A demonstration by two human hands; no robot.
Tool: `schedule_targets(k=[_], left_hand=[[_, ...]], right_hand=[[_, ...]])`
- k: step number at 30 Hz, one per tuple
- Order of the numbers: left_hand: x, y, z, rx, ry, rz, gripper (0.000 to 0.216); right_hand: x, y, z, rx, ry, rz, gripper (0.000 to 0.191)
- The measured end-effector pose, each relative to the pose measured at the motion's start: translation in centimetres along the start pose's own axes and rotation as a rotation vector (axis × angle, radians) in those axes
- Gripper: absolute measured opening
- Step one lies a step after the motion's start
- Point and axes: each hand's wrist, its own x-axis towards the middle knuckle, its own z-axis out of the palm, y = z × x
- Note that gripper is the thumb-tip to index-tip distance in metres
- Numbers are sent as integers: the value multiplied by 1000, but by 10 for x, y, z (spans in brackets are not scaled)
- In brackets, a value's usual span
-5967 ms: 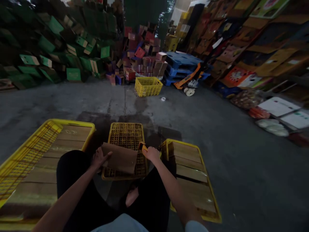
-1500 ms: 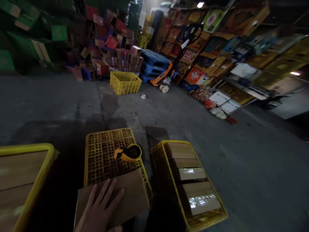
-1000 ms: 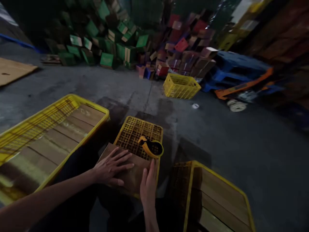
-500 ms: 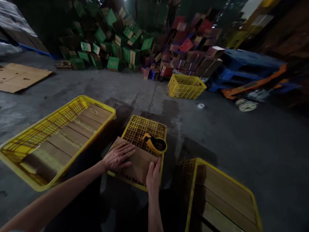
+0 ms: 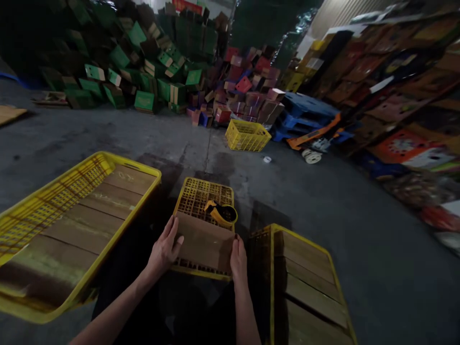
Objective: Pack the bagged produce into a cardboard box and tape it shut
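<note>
Head view, dim warehouse floor [image 5: 194, 148]. Cardboard box [image 5: 204, 243] sits between the two hands, over the near half of a yellow lattice crate [image 5: 203, 188] that looks to be standing bottom up. Whether the box bears fully on the lattice or is lifted a little: cannot tell.

Left hand [image 5: 164, 247]: fingers along the left end, thumb over the upper face; grip closed on that end. Right hand [image 5: 238, 258]: fingers folded against the right end, near the far corner; grip closed there too. So the box is clasped end to end, both palms facing inward.

Key relation: long axis of the box runs crosswise, from hand to hand, slightly askew, the right end closer to the body than the left. Box lies rightward of the left grip, leftward of the right one; neither hand is nearer, each having its own end.

Tape dispenser [image 5: 226, 216], yellow and black, lies on the lattice just beyond the box's far edge, towards the right end, hence nearer the right hand. Contact with the box unclear.

Flanking: left crate [image 5: 138, 167], long, with a row of closed cartons [image 5: 104, 200]; right crate [image 5: 304, 237], similarly loaded, just past the right forearm.
</note>
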Motion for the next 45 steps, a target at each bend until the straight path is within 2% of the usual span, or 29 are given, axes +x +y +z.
schedule_targets(k=[4,7,9,13,16,18,21,23,24,27,30,32,34,36,38,41,45], left_hand=[[-12,-14,2,-19,81,-66,63],[-16,-20,9,-1,83,-88,62],[-17,-15,16,18,55,-45,64],[-15,-1,31,84,24,81,72],[-13,-1,35,81,-3,98,71],[-11,-4,34,41,-23,92,70],[-10,-11,32,-82,-46,46,64],[-8,-16,29,-207,-76,-20,59],[-6,-19,28,-277,-101,-56,58],[-1,-28,19,-471,-207,-141,57],[4,-31,6,-609,-290,-186,57],[5,-28,-1,-647,-307,-204,57],[2,-23,-7,-635,-282,-174,57],[-2,-20,-10,-593,-246,-77,56],[-8,-19,-9,-518,-271,58,55],[-15,-22,-4,-312,-349,234,55],[-19,-25,2,-40,-323,334,57]], right_hand=[[-13,-12,2,-43,-13,9,94],[-18,-22,2,-122,11,-46,86],[-18,-24,-2,-201,22,-62,84],[-17,-17,-9,-284,-45,79,84],[-16,-11,-8,-306,-52,122,81],[-15,-10,-7,-324,-5,79,82],[-22,-14,-1,-406,175,-140,80],[-39,-19,8,-506,243,-332,71],[-52,-24,16,-554,225,-411,64],[-97,-42,52,-621,16,-597,57],[-131,-65,93,-613,-76,-645,59],[-139,-80,112,-594,-113,-658,58],[-137,-90,119,-576,-152,-681,60],[-131,-94,117,-563,-186,-697,60],[-127,-90,107,-559,-183,-681,59],[-127,-76,84,-581,-88,-598,52],[-130,-50,42,-671,38,-500,46]])
